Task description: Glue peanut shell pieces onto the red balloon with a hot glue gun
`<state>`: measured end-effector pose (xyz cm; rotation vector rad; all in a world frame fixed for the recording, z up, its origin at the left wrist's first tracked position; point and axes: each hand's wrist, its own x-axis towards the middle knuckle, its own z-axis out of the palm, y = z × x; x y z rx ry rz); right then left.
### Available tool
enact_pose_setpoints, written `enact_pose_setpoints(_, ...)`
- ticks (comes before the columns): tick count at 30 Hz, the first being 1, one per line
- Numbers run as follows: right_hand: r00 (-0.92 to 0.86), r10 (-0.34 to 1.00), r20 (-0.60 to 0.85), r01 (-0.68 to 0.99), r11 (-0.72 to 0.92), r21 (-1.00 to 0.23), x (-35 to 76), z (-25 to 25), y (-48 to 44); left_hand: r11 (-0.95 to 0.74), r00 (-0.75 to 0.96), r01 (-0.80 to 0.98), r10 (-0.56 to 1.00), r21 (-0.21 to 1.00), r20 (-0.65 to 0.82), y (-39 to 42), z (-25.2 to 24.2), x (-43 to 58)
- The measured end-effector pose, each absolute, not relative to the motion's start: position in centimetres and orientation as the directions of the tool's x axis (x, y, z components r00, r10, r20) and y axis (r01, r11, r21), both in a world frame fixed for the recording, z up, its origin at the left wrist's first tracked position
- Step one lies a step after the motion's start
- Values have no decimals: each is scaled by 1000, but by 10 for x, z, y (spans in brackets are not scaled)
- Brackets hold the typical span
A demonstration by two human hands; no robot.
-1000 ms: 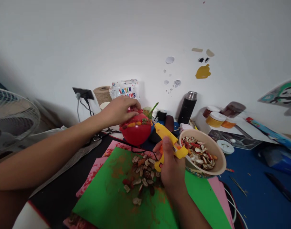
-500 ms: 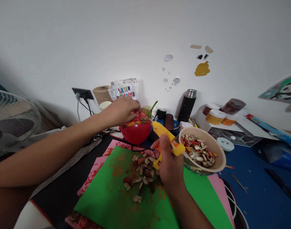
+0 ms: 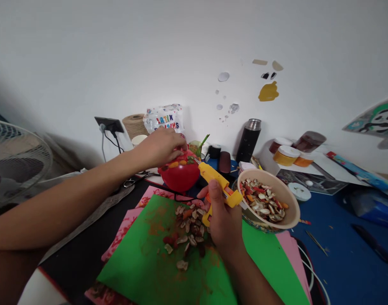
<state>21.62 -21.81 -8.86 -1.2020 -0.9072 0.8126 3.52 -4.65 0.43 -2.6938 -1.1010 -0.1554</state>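
Observation:
My left hand (image 3: 160, 147) grips the top of a red balloon (image 3: 178, 176) that has coloured shell pieces stuck near its top. My right hand (image 3: 222, 218) is closed round a yellow glue gun (image 3: 217, 180), whose nozzle points at the balloon's upper right side. Below the balloon, a heap of painted shells (image 3: 187, 231) lies on a green sheet (image 3: 143, 262). A beige bowl (image 3: 291, 205) full of more shells stands just right of the gun.
A black flask (image 3: 248, 140), paint jars (image 3: 286, 154), a twine spool (image 3: 134, 125), a bag of balloons (image 3: 164, 118) and scissors (image 3: 135, 181) line the back by the wall. A fan (image 3: 12, 163) stands at the left. Pink sheets (image 3: 127, 222) lie under the green one.
The glue gun has moved a little left and up toward the balloon. My left hand and the balloon have stayed almost in place.

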Motion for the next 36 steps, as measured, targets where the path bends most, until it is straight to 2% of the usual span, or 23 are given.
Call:
enact_pose_setpoints(13, 394, 911, 120, -84, 166, -983, 216, -91, -218, -709, 727, 687, 668, -160, 159, -46, 3, 32)
enact_pose_setpoints(25, 390, 914, 115, -82, 159, -984, 215, -92, -218, -771, 766, 636, 626, -31, 146, -41, 2, 25)
enact_pose_setpoints(36, 377, 914, 147, -16, 165, -986, 216, -90, -219, -719, 712, 684, 695, 126, 104, -43, 4, 17)
